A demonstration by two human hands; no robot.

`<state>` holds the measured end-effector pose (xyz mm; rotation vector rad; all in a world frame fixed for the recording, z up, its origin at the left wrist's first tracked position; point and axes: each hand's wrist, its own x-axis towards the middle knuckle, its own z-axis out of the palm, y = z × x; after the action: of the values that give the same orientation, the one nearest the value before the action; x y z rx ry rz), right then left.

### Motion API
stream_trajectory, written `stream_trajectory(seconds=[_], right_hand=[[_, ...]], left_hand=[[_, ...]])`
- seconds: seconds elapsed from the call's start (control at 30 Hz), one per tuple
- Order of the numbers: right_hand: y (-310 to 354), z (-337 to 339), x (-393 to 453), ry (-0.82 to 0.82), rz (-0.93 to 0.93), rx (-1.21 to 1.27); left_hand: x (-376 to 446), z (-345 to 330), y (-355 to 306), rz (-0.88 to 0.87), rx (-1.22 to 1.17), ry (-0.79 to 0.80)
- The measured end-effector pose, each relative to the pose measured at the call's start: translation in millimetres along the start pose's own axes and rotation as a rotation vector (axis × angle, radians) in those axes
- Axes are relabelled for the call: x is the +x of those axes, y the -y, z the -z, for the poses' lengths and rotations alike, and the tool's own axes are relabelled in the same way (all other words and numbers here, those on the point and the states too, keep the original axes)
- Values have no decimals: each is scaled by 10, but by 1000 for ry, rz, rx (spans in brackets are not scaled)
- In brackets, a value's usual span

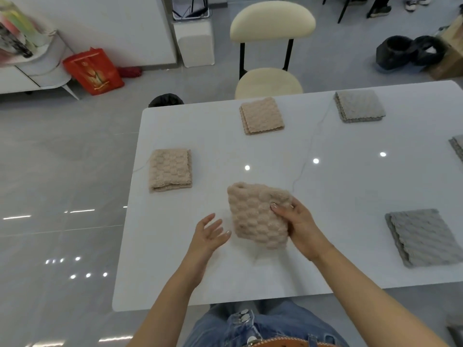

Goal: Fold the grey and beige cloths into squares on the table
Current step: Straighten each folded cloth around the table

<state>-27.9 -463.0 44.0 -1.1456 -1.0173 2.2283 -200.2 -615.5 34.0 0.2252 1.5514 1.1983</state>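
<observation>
Jeans (270,326) are seen below; a folded beige cloth (258,216) is pinched by the right hand (300,226), left hand (209,234) open. Four folded squares are laid around the surface (350,171); one remains.

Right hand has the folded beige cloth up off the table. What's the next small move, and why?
Probably lower the beige cloth flat onto the bare table in front. The right hand pinches its edge, the left hand is open beside it, and it already looks folded square like the others.
</observation>
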Motion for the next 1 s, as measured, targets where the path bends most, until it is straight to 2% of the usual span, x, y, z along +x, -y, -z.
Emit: stream_trajectory(seconds=[0.1,0.17,0.23,0.3,0.37,0.43,0.5,0.57,0.63,0.73,0.8,0.83,0.9,1.0], right_hand=[[234,80,-113,20,89,-286],[351,114,-164,63,121,-478],[418,127,-195,116,129,-632],[450,115,-214,186,137,-756],[454,104,-209,211,149,-832],[410,115,-180,153,167,-857],[347,144,-147,17,196,-868],[252,205,-131,-114,182,-826],[113,305,-149,-182,56,-691],[-208,509,-158,-131,-243,-309],[-434,639,-133,-34,-339,-170],[-520,673,-120,-28,-365,-158],[-646,702,-113,-126,-398,-128],[-715,709,-113,-266,-335,-72]], left_hand=[[6,-51,-77,-256,344,-50],[35,-156,-141,-434,545,4],[79,-290,-166,-510,668,92],[117,-428,-162,-462,663,174],[125,-542,-148,-367,555,215],[109,-619,-108,-332,475,188],[88,-661,-60,-309,426,128],[74,-690,-3,-223,333,101],[66,-708,76,-108,185,104],[110,-712,258,20,-7,124],[167,-701,404,91,-85,129],[192,-698,467,121,-102,128],[238,-690,583,176,-71,108],[299,-670,723,222,65,63]])
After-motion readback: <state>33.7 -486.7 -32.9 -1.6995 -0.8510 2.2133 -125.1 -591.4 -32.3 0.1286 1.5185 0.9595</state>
